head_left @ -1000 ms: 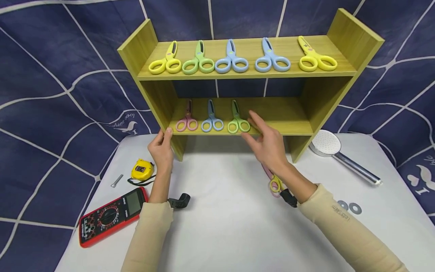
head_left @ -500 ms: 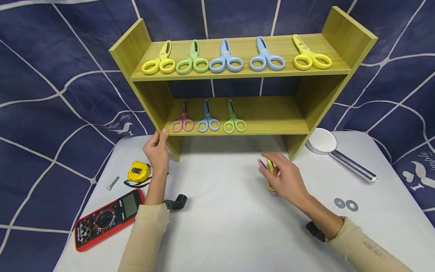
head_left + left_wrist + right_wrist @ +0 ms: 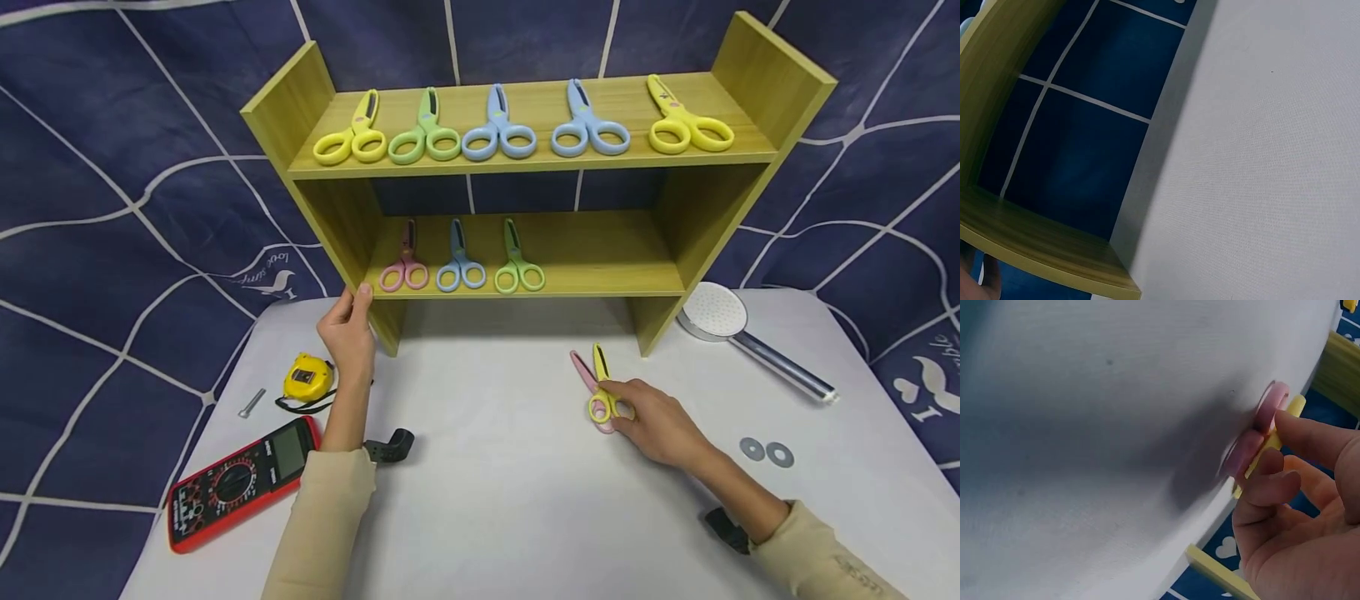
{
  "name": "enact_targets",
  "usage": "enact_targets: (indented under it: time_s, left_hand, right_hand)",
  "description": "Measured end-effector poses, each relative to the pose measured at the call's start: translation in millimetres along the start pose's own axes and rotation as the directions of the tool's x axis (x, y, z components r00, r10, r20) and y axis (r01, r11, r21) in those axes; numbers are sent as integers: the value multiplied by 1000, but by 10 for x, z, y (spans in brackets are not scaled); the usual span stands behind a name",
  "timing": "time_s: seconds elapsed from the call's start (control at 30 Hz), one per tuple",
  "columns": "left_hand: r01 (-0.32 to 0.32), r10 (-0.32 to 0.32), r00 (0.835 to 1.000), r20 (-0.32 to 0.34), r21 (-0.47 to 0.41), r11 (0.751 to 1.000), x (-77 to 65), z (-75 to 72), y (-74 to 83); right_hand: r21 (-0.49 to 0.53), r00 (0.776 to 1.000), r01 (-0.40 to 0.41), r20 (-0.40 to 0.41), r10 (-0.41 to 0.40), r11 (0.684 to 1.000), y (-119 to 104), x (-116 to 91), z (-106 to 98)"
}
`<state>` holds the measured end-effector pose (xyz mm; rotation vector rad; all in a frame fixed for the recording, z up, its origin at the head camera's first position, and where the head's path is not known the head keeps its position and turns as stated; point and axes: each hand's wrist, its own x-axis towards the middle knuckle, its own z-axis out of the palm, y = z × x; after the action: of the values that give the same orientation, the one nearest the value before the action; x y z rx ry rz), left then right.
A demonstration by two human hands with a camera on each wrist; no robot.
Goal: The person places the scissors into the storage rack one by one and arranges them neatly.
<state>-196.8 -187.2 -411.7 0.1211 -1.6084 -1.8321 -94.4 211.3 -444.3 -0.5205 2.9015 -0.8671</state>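
My left hand (image 3: pixel 350 342) grips the left side panel of a two-tier wooden shelf (image 3: pixel 603 250) by its front edge, near the lower board. At the table's right, my right hand (image 3: pixel 662 423) pinches the handle of the yellow scissors (image 3: pixel 601 361) between thumb and fingers. Beneath them lie pink scissors (image 3: pixel 582 369), overlapping at the handles. The right wrist view shows the fingertips on the yellow handle (image 3: pixel 1296 407), beside the pink finger loops (image 3: pixel 1244 450). On the lower board stand pink scissors (image 3: pixel 405 268), blue scissors (image 3: pixel 460 265) and green scissors (image 3: pixel 517 268), side by side toward the left.
Several yellow, green and blue scissors line the upper board, blue ones (image 3: pixel 498 133) in the middle. Left of the shelf lie a tape measure (image 3: pixel 306 379), a bolt (image 3: pixel 252 403) and a multimeter (image 3: pixel 238 483). A shower head (image 3: pixel 716 312) and two washers (image 3: pixel 780 454) lie on the right.
My right hand has drawn back from beside the green scissors on the lower board, down to the table, and taken hold of the yellow scissors. The left hand keeps its grip on the shelf.
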Motion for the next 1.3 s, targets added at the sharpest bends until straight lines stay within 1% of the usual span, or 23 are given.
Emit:
enact_targets:
  time_s: [0.13, 0.23, 0.3, 0.4, 0.5, 0.57, 0.67, 0.7, 0.8, 0.87, 0.9, 0.93, 0.97, 1.0, 1.07, 1.2, 1.27, 1.3]
  left_hand:
    - [12, -12, 1000, 5, 11, 1000, -51, 35, 142]
    - [22, -22, 1000, 5, 16, 1000, -89, 65, 244]
    - [21, -21, 1000, 2, 17, 1000, -99, 71, 269]
    - [17, -17, 1000, -1, 19, 1000, -100, 71, 270]
    - [15, -15, 1000, 0, 27, 1000, -98, 67, 259]
    - [14, -14, 1000, 4, 20, 1000, -94, 66, 252]
    - [13, -13, 1000, 11, 8, 1000, -93, 66, 249]
    - [12, -12, 1000, 13, 4, 1000, -92, 67, 249]
    - [16, -16, 1000, 12, 8, 1000, -95, 65, 249]
    - [18, -19, 1000, 6, 19, 1000, -97, 63, 249]
    - [21, -21, 1000, 3, 21, 1000, -96, 61, 247]
    - [22, -22, 1000, 0, 23, 999, -96, 59, 248]
    - [22, -22, 1000, -2, 26, 999, -88, 52, 227]
    - [20, -20, 1000, -3, 26, 999, -77, 45, 199]
    - [19, -19, 1000, -7, 23, 1000, -51, 26, 132]
    - [7, -7, 1000, -18, -2, 1000, 1, 4, -6]
    - [-4, 3, 1000, -25, -14, 1000, 9, 8, -33]
    - [-10, 10, 1000, -28, -17, 1000, 10, 11, -40]
  right_hand:
    - [-11, 999, -9, -45, 8, 1000, 4, -13, 14]
    - [0, 995, -7, -101, 7, 1000, 1, -32, 23]
    - [19, 990, 9, -143, -6, 1000, -12, -47, 25]
    - [49, 976, 61, -213, -50, 997, -58, -68, 29]
    - [49, 946, 159, -295, -138, 986, -139, -74, 19]
    - [44, 914, 235, -350, -205, 971, -208, -74, 11]
    - [43, 853, 362, -417, -312, 931, -323, -75, -9]
    - [45, 831, 401, -438, -342, 915, -364, -77, -15]
    - [39, 749, 520, -501, -433, 853, -480, -72, -32]
    - [28, 697, 571, -544, -467, 820, -541, -55, -46]
    - [23, 676, 586, -564, -474, 810, -562, -41, -57]
    - [16, 659, 594, -583, -475, 804, -574, -24, -68]
    - [12, 650, 591, -599, -468, 807, -582, -6, -84]
    - [15, 648, 583, -612, -453, 813, -585, 11, -102]
    - [29, 656, 553, -632, -413, 833, -585, 47, -140]
    - [61, 660, 501, -673, -335, 863, -591, 135, -218]
    - [76, 654, 498, -687, -317, 864, -596, 197, -252]
    - [79, 655, 495, -689, -312, 865, -601, 229, -271]
